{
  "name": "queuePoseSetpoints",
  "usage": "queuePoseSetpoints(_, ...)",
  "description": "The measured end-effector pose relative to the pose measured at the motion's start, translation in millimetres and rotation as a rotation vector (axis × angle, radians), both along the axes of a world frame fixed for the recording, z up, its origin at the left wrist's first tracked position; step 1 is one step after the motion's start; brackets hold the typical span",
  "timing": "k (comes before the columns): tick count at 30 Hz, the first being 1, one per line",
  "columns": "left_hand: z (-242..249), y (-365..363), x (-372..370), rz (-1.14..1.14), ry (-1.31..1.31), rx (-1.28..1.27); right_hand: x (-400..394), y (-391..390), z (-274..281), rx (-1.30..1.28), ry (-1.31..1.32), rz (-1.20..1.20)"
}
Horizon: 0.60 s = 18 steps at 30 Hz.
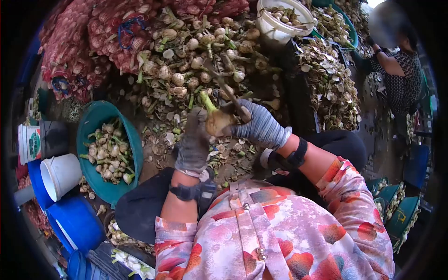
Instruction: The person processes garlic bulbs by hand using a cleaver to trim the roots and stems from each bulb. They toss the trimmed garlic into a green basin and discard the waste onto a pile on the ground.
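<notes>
A garlic bulb (219, 122) with a green stem stub is between my hands, its stem tilted up and to the left. My left hand (192, 142), in a dirty grey glove and smeared by motion, closes on the bulb's left side. My right hand (263, 125), in a striped grey glove, grips a knife (224, 86) with a long dark blade that points up and left over the heap. The right fingers also touch the bulb. Just beyond lies a heap of untrimmed garlic (179, 77) with stems. Scraps of stem and skin (224, 156) litter the ground below my hands.
To the left stands a teal basin (133, 140) holding trimmed garlic, near white (59, 175) and blue buckets (79, 224). Red mesh sacks (70, 51) rise behind it. A white bucket (275, 35) and a bin of peelings (326, 84) are ahead right. Another person (401, 74) sits far right.
</notes>
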<state>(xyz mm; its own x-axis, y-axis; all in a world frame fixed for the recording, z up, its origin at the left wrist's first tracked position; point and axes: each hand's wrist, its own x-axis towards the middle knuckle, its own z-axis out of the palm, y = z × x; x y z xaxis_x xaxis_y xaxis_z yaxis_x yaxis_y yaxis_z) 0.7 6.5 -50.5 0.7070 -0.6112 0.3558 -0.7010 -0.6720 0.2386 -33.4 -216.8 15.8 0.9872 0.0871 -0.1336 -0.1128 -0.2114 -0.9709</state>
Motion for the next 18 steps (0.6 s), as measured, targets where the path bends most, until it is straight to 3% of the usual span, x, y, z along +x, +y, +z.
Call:
queuePoseSetpoints(1,-0.8,-5.8,-3.3,-0.082,-0.145,0.295,-1.1,1.3,0.6,-0.095,-0.029,0.060)
queuePoseSetpoints(2,-2.5,-7.6,-1.9,-0.075,-0.145,0.296,-1.6,1.7,2.2,-0.192,-0.058,0.115)
queuePoseSetpoints(4,-13.1,-13.4,1.3,-0.163,0.893,-0.268,-2.9,-3.8,9.7,-0.276,-0.019,0.171)
queuePoseSetpoints(5,-56.8,-7.4,-1.6,-0.163,0.472,-0.146,-4.2,-6.7,13.1,-0.413,-0.029,0.239)
queuePoseSetpoints(6,-65.0,-4.8,-1.9,-0.168,0.475,-0.146,-4.9,-8.7,18.0,-0.548,-0.041,0.308)
queuePoseSetpoints(8,-60.8,-2.7,-2.1,0.044,0.435,-0.123,-4.6,-10.3,32.7,-0.557,-0.079,0.302)
queuePoseSetpoints(9,-56.5,3.6,-5.3,0.008,-0.099,0.292,-2.9,-12.0,35.0,-0.649,-0.062,0.330)
queuePoseSetpoints(13,-33.6,-2.7,-7.7,0.045,0.023,0.225,-0.8,-13.2,25.4,-0.803,-0.023,0.326)
queuePoseSetpoints(15,-30.3,0.0,-5.6,-0.010,0.418,0.030,2.9,-16.8,27.4,-0.871,0.056,0.359)
queuePoseSetpoints(16,-10.3,-1.0,-7.6,-0.007,0.418,0.031,6.1,-21.1,18.8,-0.870,0.054,0.362)
queuePoseSetpoints(18,41.1,-5.2,-11.3,0.363,0.999,-0.561,14.3,-34.0,-12.7,-0.911,0.302,0.290)
